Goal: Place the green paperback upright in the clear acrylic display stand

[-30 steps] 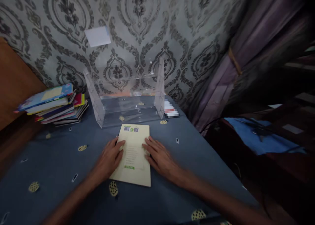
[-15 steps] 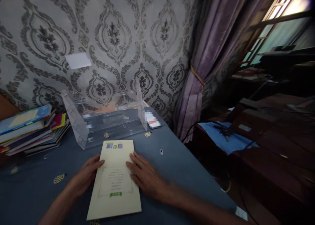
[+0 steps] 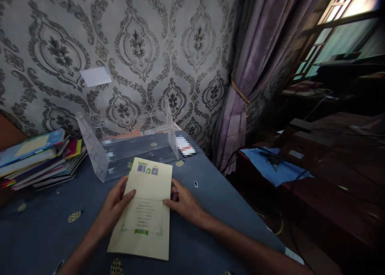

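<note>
A thin cream book (image 3: 146,218) with green print, a barcode and a QR code is held tilted over the table, its far end raised. On its left edge my left hand (image 3: 116,200) is closed, thumb on the cover and fingers hidden beneath. My right hand (image 3: 185,202) pinches the right edge between thumb and curled fingers. Just beyond the book stands a clear plastic rack (image 3: 99,158) with upright side panels, partly hidden by the book's top edge.
A pile of books and magazines (image 3: 39,162) lies at the left of the blue patterned tablecloth (image 3: 210,227). A small blurred packet (image 3: 185,145) is right of the rack. Patterned wall and purple curtain (image 3: 240,106) rise behind. A dark red surface with blue cloth (image 3: 270,166) stands right.
The book's far end has lifted off the table and shifted slightly right. My right hand has gone from lying flat on the cover to gripping its edge; my left grip has tightened.
</note>
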Available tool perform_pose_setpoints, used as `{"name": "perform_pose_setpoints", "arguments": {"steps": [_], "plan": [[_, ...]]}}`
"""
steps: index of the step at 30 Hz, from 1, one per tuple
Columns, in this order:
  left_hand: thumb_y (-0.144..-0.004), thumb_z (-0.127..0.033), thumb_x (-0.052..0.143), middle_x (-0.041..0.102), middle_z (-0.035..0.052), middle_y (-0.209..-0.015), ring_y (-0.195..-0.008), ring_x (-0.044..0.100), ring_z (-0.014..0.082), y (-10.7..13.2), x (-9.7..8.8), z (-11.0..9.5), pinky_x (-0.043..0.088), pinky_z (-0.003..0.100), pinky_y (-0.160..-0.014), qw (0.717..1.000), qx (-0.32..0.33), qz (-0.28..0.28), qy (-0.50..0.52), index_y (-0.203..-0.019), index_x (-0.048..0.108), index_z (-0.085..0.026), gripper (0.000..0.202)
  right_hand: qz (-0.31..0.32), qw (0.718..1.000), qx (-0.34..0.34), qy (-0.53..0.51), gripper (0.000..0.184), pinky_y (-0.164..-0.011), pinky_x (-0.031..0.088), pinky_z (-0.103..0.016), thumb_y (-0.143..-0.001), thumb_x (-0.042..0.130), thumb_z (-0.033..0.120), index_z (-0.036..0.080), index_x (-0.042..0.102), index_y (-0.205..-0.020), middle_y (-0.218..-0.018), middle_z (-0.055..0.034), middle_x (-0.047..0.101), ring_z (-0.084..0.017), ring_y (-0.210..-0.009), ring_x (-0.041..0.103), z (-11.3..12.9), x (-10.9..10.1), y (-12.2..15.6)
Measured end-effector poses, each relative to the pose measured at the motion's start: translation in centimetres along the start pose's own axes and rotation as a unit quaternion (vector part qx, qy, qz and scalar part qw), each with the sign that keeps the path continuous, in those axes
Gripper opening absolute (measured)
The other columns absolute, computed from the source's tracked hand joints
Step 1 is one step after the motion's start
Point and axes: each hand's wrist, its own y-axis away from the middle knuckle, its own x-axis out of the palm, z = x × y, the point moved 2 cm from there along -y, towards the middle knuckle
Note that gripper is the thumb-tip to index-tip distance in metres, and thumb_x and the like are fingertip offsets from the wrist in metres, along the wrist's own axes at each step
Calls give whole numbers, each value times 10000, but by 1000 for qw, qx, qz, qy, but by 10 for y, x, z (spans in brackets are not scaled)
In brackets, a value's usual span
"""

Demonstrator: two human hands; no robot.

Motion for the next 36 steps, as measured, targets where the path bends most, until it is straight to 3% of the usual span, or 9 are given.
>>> {"name": "perform_pose_setpoints", "arguments": {"steps": [2,5,8,11,13,15,21,25,36], "plan": [[-894,-522,607,727,131,-1111,-828,729,257,1,0,-12,607,355,-652,999,41,-5,-25,-1423,464,-210,631,49,994,-2,-98,477,-455,494,-243,-842,653,396,166,579,-1253,-942,-73,746,-153,-597,637,8,-2,-4],[-925,-469,584,700,110,-1174,-967,699,243,6,-5,-35,594,337,-775,986,129,-48,-98,-1338,548,-191,499,53,986,-44,-150,411,-400,424,-204,-877,608,466,164,624,-1156,-937,-72,747,-110,-509,613,27,-8,-10],[-949,-425,568,713,76,-1101,-981,685,215,18,-17,-55,572,311,-835,953,203,-118,-190,-1221,620,-184,367,-20,986,-134,-100,347,-533,544,-264,-910,597,423,170,633,-1146,-904,-70,742,-167,-656,707,53,-21,-12],[-976,-371,533,724,74,-1138,-1050,686,221,31,-27,-61,558,340,-923,915,271,-102,-282,-1195,647,-207,297,-98,960,-259,35,253,-789,601,-376,-958,562,350,196,657,-1136,-1016,-97,743,-231,-936,724,73,-32,-9],[-981,-332,523,686,97,-1279,-1191,644,248,39,-30,-52,514,401,-1033,885,309,-40,-345,-1249,640,-224,312,-99,931,-337,100,258,-939,564,-427,-972,542,301,216,640,-1195,-1167,-111,713,-253,-1121,671,72,-34,-5],[-976,-292,531,609,110,-1406,-1326,554,272,44,-31,-33,448,468,-1117,850,327,20,-413,-1333,601,-241,367,-64,920,-362,138,292,-986,548,-425,-979,527,260,230,606,-1258,-1283,-120,665,-251,-1212,629,59,-29,-3],[-976,-145,519,467,52,-1543,-1468,368,242,47,-29,36,395,513,-1163,775,282,106,-555,-1518,376,-333,591,45,929,-288,227,324,-971,572,-400,-977,469,169,241,610,-1259,-1362,-132,618,-234,-1201,648,-2,-7,0],[-979,-134,520,401,34,-1583,-1503,285,237,42,-30,47,344,525,-1195,767,266,109,-574,-1541,315,-356,639,54,930,-263,251,342,-1009,555,-418,-971,474,156,243,615,-1270,-1392,-121,602,-235,-1230,632,-6,-6,-3],[-912,-13,500,363,46,-1596,-1498,287,245,29,-32,37,328,521,-1200,792,226,150,-547,-1536,341,-333,719,56,903,-282,320,375,-1032,548,-456,-967,465,143,231,656,-1276,-1336,-104,667,-238,-1247,624,-8,-5,-11]]}}
